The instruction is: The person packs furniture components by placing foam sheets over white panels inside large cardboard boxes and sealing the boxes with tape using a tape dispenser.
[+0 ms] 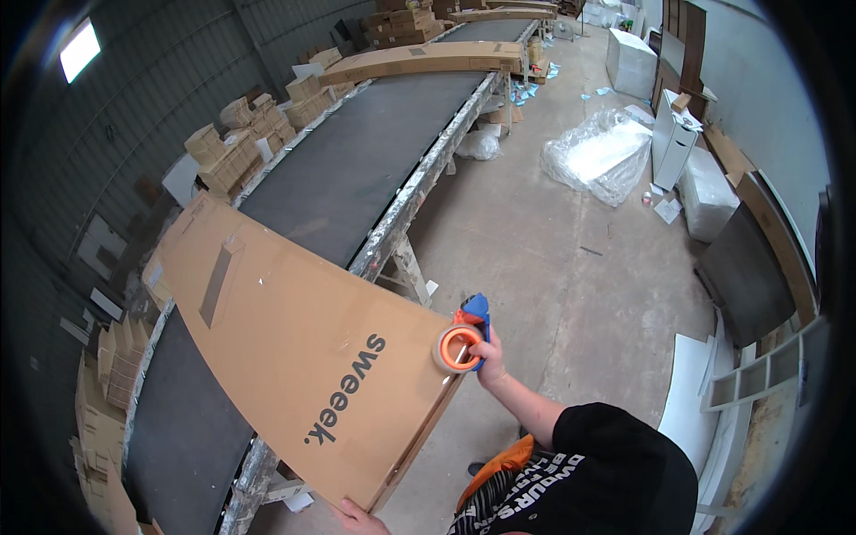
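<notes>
holding one blue-and-orange tape dispenser [465,326] in the right grip [489,359], wrapped round it, by the far corner of the right end of one long, flat cardboard box [290,312]. touching the near corner of that end with the left grip [358,519]; cannot tell whether pinching or resting there. look for the box on the near part of one dark conveyor belt [357,147], lying aslant across it and jutting past its right edge. see a second box [419,60] farther along, and, on the floor [526,218] to the right, one heap of clear plastic [599,156] and one white cabinet [673,141].
</notes>
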A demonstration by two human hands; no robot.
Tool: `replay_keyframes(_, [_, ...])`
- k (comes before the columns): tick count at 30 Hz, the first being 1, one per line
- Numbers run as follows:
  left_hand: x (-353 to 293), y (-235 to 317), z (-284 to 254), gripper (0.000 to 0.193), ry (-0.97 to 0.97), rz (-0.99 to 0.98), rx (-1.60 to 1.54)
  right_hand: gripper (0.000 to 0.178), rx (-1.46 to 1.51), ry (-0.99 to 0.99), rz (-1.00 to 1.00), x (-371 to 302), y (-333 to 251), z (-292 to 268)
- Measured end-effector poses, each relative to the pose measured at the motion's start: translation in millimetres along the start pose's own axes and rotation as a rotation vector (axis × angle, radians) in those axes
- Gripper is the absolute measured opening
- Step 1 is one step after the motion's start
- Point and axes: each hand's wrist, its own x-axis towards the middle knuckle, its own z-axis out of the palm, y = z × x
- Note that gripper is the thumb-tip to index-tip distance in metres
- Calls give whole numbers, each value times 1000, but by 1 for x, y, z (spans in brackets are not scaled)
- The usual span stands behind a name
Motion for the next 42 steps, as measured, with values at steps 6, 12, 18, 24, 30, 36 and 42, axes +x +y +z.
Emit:
replay_keyframes(6, [-22, -20, 47, 52, 77, -236, -415, 65, 27, 119, 9, 20, -18, 4])
replay_keyframes(12, [-15, -3, 92, 44, 241, -273, -345, 40, -46, 66, 162, 93, -12, -14])
replay_keyframes(18, [42, 84, 160, 49, 334, -87, -349, 69, 44, -26, 167, 230, -12, -51])
replay_keyframes(24, [103, 96, 270, 58, 521, -55, -222, 55, -126, -190, 274, 420, 43, -25])
replay_keyframes(30, [100, 106, 247, 72, 329, -60, 104, 53, -551, -116, -157, 352, 26, 43])
replay_keyframes(36, [9, 76, 165, 72, 93, -395, -80, 77, -178, -742, 2, 96, 69, 76])
replay_keyframes(42, [-94, -4, 24, 66, -227, -672, 137, 82, -195, -1360, 496, -85, 127, 146])
